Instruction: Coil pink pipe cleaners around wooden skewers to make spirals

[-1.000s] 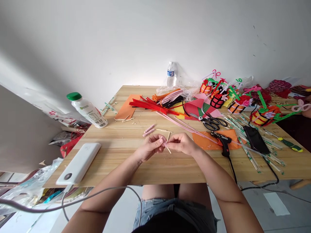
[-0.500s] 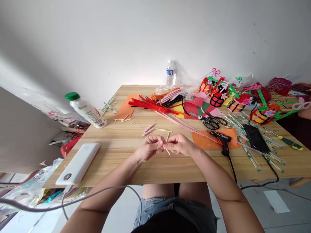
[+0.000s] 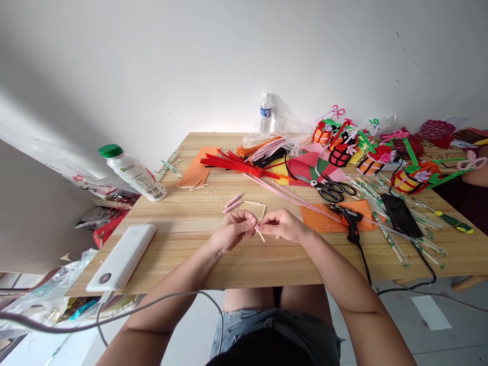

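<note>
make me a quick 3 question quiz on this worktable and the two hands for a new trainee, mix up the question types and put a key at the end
1. Multiple choice: what colour is the cap of the white bottle?
a) red
b) green
c) blue

2. True or false: the glue gun lies partly over an orange sheet.

3. Short answer: what shows on the near side of the spot where the left hand and the right hand meet?

Key:
1. b
2. True
3. The end of a thin pale stick
</note>
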Demonstrator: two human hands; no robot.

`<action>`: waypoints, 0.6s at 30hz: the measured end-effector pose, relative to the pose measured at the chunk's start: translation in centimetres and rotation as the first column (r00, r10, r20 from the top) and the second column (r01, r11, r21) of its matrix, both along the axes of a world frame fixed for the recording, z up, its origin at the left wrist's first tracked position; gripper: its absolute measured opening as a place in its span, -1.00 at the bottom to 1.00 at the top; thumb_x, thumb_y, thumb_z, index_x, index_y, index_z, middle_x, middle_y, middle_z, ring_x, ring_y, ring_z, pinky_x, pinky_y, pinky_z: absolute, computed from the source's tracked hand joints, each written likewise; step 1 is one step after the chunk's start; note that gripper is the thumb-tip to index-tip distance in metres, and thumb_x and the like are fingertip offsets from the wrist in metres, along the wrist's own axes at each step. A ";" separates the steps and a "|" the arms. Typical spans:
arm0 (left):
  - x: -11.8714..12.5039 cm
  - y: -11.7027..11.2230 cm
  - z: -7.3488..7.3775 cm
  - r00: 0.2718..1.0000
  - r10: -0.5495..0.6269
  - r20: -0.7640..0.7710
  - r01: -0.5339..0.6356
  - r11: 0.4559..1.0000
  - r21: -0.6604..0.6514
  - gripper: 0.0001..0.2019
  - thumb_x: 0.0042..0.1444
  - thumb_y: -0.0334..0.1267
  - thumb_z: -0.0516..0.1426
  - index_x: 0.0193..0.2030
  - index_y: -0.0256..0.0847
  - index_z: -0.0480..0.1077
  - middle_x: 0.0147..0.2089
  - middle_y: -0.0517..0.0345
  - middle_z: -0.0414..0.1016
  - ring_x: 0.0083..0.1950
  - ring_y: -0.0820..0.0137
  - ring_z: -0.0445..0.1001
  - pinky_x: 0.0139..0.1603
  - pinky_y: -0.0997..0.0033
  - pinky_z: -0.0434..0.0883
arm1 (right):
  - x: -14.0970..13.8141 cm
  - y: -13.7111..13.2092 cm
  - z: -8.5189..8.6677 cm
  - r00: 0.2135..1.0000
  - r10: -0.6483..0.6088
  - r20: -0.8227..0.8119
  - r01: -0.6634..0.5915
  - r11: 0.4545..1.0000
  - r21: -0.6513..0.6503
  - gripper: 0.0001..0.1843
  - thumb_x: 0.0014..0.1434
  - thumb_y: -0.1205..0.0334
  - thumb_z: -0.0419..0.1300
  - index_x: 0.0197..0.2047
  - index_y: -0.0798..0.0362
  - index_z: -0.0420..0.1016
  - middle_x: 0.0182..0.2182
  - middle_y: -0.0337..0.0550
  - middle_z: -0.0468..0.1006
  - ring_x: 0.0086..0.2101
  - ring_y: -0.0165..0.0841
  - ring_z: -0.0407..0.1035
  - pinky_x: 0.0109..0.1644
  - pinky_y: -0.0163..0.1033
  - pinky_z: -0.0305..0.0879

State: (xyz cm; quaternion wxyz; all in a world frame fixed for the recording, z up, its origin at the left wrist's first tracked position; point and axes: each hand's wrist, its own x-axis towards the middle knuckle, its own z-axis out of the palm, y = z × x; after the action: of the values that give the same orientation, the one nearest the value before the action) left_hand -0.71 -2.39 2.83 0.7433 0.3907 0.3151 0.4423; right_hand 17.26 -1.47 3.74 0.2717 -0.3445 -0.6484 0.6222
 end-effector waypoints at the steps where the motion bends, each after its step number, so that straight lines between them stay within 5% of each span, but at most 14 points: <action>1: 0.0 -0.1 0.2 0.999 -0.035 0.021 0.035 0.999 0.000 -0.63 -0.26 -0.14 0.42 -0.56 -0.34 0.36 -0.60 0.22 0.37 -0.63 0.64 0.16 -0.59 0.56 0.07 | 0.1 0.0 0.0 0.999 0.023 -0.031 -0.024 0.999 -0.047 -0.61 0.01 -0.05 0.31 -0.39 0.19 0.54 -0.69 -0.37 0.25 -0.67 -0.58 0.04 -0.62 -0.40 -0.07; 6: 0.0 -0.3 0.3 0.996 -0.079 0.043 0.079 0.997 -0.002 -0.63 -0.26 -0.13 0.42 -0.49 -0.35 0.40 -0.57 0.21 0.36 -0.61 0.62 0.20 -0.57 0.56 0.11 | 0.0 -0.1 0.1 0.995 0.045 -0.088 -0.057 0.989 -0.134 -0.64 0.02 -0.02 0.31 -0.42 0.17 0.50 -0.74 -0.41 0.20 -0.71 -0.59 0.00 -0.65 -0.41 -0.12; 13: 0.2 0.4 -0.8 0.985 0.065 -0.157 -0.056 0.997 0.060 -0.58 -0.24 -0.04 0.39 -0.54 -0.31 0.32 -0.66 0.32 0.23 -0.65 0.65 0.11 -0.62 0.58 -0.01 | -0.5 -0.2 -0.3 0.985 -0.162 0.054 0.149 0.971 0.185 -0.69 0.00 0.05 0.32 -0.43 0.19 0.56 -0.52 -0.19 0.51 -0.51 -0.46 0.27 -0.44 -0.35 0.16; 18: 0.0 0.2 -0.5 0.998 0.040 -0.058 -0.037 0.997 0.064 -0.62 -0.25 -0.09 0.41 -0.56 -0.31 0.36 -0.61 0.24 0.32 -0.63 0.62 0.14 -0.59 0.53 0.02 | 0.0 0.0 -0.2 0.999 -0.040 0.015 0.039 0.996 0.078 -0.64 0.03 -0.02 0.30 -0.40 0.18 0.56 -0.64 -0.31 0.35 -0.62 -0.54 0.14 -0.56 -0.38 0.02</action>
State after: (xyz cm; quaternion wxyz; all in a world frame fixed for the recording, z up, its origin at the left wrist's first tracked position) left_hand -0.73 -2.21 2.35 0.7123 0.4206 0.3304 0.4544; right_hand 17.22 -1.48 3.55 0.2918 -0.3515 -0.6674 0.5881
